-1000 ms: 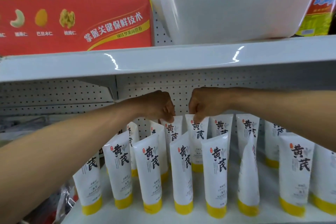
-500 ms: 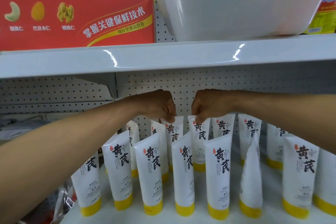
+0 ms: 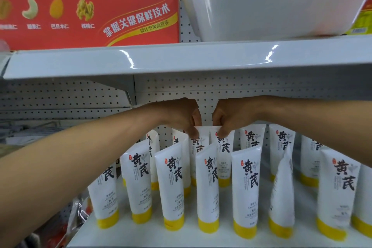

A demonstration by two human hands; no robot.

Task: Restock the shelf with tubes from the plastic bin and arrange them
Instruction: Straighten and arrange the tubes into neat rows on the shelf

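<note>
Several white tubes with yellow caps stand cap-down in rows on the white shelf [image 3: 181, 235]. My left hand [image 3: 181, 116] pinches the top edge of a back-row tube [image 3: 198, 147]. My right hand [image 3: 233, 116] pinches the top of the tube beside it [image 3: 224, 147]. The two tube tops touch between my hands. In the front row, one tube [image 3: 282, 193] is turned sideways. The translucent plastic bin [image 3: 267, 0] sits on the upper shelf [image 3: 181, 58], above my hands; its inside is hidden.
A red and yellow nut box [image 3: 88, 12] stands left of the bin on the upper shelf. A colourful package [image 3: 362, 16] is at the bin's right. White pegboard [image 3: 70, 94] backs the shelf. Packaged goods [image 3: 80, 211] hang below left.
My hands have brought the two back-row tubes closer together, so their tops now meet. The view has shifted slightly closer.
</note>
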